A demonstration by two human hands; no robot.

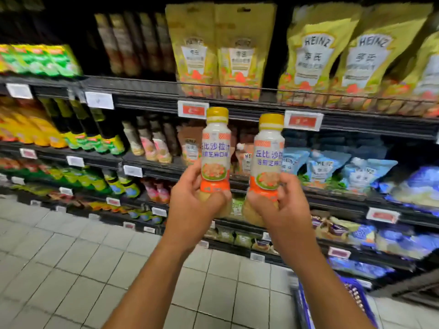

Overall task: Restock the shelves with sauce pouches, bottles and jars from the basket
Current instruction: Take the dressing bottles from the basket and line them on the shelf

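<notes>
The left hand [192,205] grips a smooth white plastic yellow-capped dressing bottle [215,148] by its base. The right hand [280,210] holds a matching upright second bottle [268,157] likewise, fingers curled round its rounded bottom.

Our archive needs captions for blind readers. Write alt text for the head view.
The left hand holds one white, yellow-capped sauce bottle upright and the right hand a second bottle, side by side before stocked shelves. Yellow Heinz pouches fill the shelf above, blue pouches sit at right, and a blue basket shows at lower right.
</notes>
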